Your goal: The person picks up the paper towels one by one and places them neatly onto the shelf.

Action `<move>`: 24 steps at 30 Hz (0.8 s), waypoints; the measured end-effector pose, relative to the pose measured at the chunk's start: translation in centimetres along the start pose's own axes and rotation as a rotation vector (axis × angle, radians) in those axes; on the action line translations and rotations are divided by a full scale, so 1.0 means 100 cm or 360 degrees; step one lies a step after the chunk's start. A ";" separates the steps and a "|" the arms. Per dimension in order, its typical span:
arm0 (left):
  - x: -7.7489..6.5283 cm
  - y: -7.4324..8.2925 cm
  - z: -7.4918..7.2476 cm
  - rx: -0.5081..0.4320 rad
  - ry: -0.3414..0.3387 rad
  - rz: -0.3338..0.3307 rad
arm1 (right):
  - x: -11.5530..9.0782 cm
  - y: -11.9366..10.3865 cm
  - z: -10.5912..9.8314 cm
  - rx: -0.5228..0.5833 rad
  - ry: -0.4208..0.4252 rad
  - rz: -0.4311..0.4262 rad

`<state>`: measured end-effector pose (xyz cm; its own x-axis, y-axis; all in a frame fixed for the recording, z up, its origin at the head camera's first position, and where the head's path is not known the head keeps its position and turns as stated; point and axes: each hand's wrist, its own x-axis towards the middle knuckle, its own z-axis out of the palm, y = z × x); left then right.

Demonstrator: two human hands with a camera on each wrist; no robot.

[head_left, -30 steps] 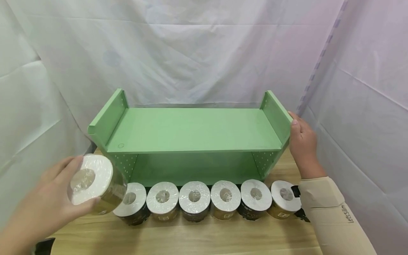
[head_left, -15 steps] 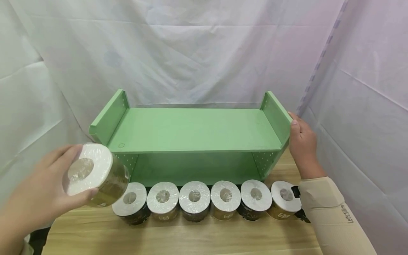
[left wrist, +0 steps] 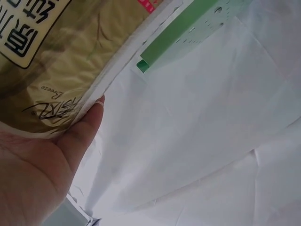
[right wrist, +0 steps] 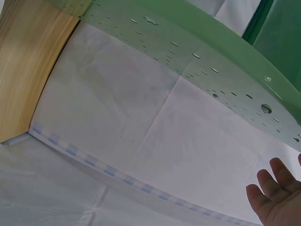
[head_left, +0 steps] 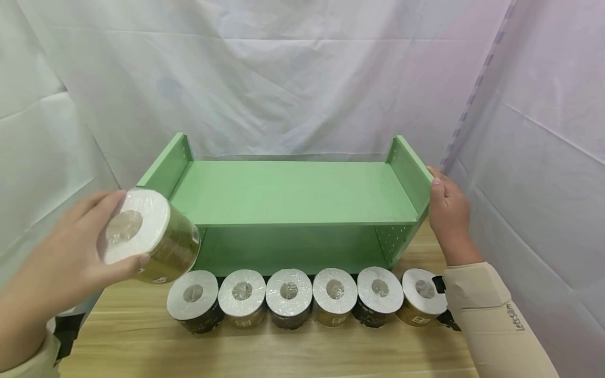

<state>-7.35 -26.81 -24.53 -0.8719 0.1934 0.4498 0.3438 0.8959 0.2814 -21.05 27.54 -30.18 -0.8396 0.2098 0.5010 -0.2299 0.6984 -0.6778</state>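
In the head view my left hand [head_left: 71,247] holds a plastic-wrapped toilet paper roll [head_left: 172,247] tilted, its white end facing up toward me. The thumb and fingers span it, and it is in front of the left side of the green shelf [head_left: 293,191]. The left wrist view shows its gold wrapper [left wrist: 70,61] with dark lettering. My right hand [head_left: 449,215] rests at the outer edge of the shelf's right side panel. Its fingers [right wrist: 270,188] are loosely bent in the right wrist view, outside the perforated panel; the thumb is out of that view.
Several upright rolls [head_left: 289,291] stand in a row in front of the shelf on the wooden table [head_left: 264,352], with gold or dark wrappers. White cloth [head_left: 293,79] surrounds the table at the back and sides.
My left hand has raised the toilet paper roll and brought it slightly right, so it now overlaps the shelf's left front edge. The right hand and the row of rolls stay put.
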 end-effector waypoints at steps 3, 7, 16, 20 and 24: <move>0.007 0.000 -0.001 0.0017 0.0024 0.0017 | 0.000 -0.001 -0.001 0.0006 -0.0013 0.0015; 0.016 0.000 -0.004 0.0083 -0.0014 -0.0044 | 0.000 -0.001 -0.001 0.0010 -0.0011 0.0016; 0.029 0.004 -0.008 0.0017 -0.0138 -0.0229 | 0.000 -0.001 0.000 0.0019 0.0001 0.0020; 0.035 0.006 -0.010 -0.0030 -0.0153 -0.0240 | 0.000 -0.002 -0.001 0.0018 -0.0005 0.0024; 0.043 0.012 -0.011 -0.0049 -0.0169 -0.0250 | -0.001 -0.004 -0.002 0.0011 -0.0012 0.0036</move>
<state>-10.30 -25.36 -21.34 -0.9470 0.0948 0.3071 0.2098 0.9061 0.3673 -20.80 27.41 -29.82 -0.8484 0.2200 0.4815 -0.2142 0.6891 -0.6923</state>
